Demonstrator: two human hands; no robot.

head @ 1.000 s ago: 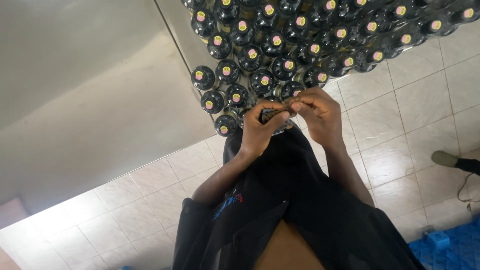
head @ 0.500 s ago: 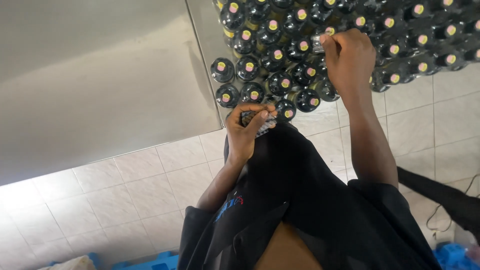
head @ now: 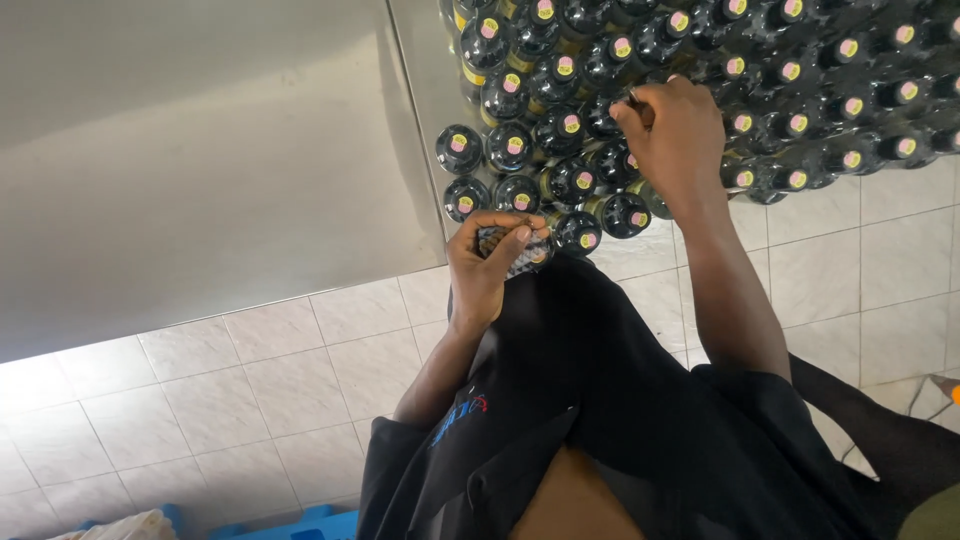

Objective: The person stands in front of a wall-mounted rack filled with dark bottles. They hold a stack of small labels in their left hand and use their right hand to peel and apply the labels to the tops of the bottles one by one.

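Both hands pinch: left hand [head: 487,265] a thin, light, floppy label strip [head: 512,250], right hand [head: 673,132] a slippery, breakable dark glass bottle's cap [head: 634,112].

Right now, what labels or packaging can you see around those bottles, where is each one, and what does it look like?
Cap stickers: small round yellow-and-pink dots, one atop each dark bottle cap, across the whole cluster at top.
Bottle labels: yellow bands on the bottle sides, glimpsed between caps at the cluster's left edge.
Small bundle: greyish patterned pieces, pinched in the left hand; detail too small to tell.
Shirt print: blue and red, on the black shirt.
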